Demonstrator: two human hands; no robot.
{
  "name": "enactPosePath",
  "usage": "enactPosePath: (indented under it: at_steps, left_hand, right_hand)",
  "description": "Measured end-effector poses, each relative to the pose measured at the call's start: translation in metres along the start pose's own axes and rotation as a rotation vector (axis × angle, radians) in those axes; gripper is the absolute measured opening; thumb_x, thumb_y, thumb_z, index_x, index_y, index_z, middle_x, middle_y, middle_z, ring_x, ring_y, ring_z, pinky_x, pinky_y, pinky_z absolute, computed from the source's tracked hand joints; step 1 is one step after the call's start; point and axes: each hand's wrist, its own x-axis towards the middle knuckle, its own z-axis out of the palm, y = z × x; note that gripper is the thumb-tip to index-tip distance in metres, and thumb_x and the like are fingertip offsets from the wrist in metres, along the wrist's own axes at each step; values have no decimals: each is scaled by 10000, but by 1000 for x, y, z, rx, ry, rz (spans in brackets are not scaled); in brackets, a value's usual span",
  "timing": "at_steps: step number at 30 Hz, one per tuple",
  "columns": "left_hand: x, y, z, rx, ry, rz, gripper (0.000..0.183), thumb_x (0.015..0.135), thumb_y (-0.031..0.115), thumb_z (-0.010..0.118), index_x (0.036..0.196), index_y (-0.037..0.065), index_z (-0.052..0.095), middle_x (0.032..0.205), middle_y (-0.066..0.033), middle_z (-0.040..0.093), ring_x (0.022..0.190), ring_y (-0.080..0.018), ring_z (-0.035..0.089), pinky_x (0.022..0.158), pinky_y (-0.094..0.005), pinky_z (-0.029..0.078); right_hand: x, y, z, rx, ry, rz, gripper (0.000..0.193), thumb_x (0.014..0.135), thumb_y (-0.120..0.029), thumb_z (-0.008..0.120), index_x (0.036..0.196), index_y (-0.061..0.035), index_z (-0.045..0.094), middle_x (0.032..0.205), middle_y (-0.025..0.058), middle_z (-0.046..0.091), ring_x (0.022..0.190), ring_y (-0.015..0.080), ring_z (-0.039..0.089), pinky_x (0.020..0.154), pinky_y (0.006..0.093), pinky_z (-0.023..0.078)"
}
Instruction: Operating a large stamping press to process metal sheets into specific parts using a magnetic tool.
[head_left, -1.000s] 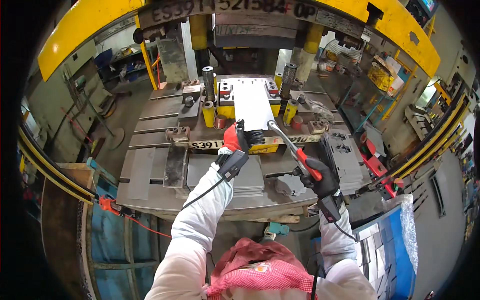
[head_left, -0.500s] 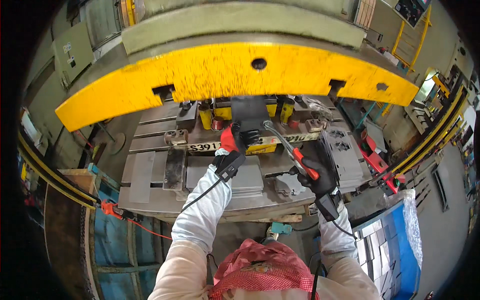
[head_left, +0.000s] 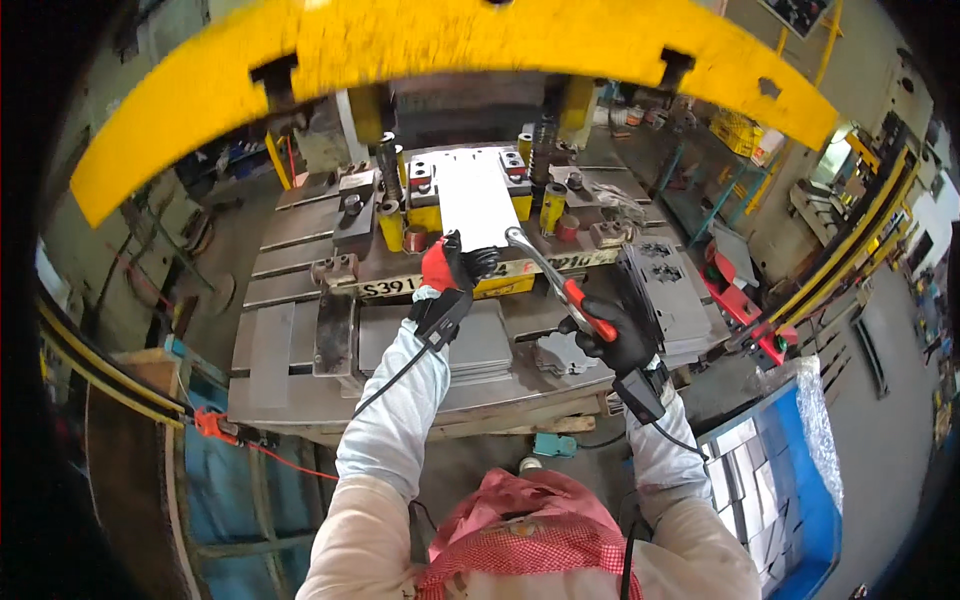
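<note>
A flat metal sheet [head_left: 474, 200], bright with reflected light, lies over the lower die [head_left: 425, 215] between its guide posts. My left hand [head_left: 460, 266], in a red and black glove, is closed at the sheet's near edge, fingers curled on it; the exact grip is partly hidden. In my right hand [head_left: 622, 335], black-gloved, is a red-handled metal tool [head_left: 566, 285] with a round head. The fingers wrap round its handle. The head touches or lies close to the sheet's near right corner. A dark device is strapped at each wrist.
The yellow press beam [head_left: 500, 45] hangs above the die. Stacked metal sheets [head_left: 440, 345] lie in front of the die, and cut plates [head_left: 675, 300] are piled at its right. A blue bin [head_left: 815, 500] of metal pieces stands lower right; a blue metal frame [head_left: 235, 490] stands lower left.
The yellow beam stands higher in view, exposing the die and posts. The sheet, dark before, now shines white. Both hands appear slightly farther left, still at the sheet and on the tool.
</note>
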Motion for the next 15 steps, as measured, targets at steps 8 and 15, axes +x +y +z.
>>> enactPosePath:
  at_steps: [8, 15]
  left_hand:
    - [7, 0, -20, 112, 132, -34, 322, 871, 306, 451, 1039, 34, 491, 857, -175, 602, 653, -300, 614, 537, -386, 534]
    - [-4, 11, 1, 69, 246, -89, 332, 854, 329, 472, 1014, 38, 461, 838, -169, 588, 602, -298, 607, 516, -357, 530]
  right_hand:
    - [9, -22, 8, -170, -13, -47, 580, 733, -304, 578, 1201, -14, 397, 756, 92, 577, 420, 58, 431, 358, 167, 319]
    - [161, -64, -1, -394, -73, -225, 336, 798, -287, 548, 1063, -83, 516, 834, 25, 563, 650, 109, 556, 477, 197, 422]
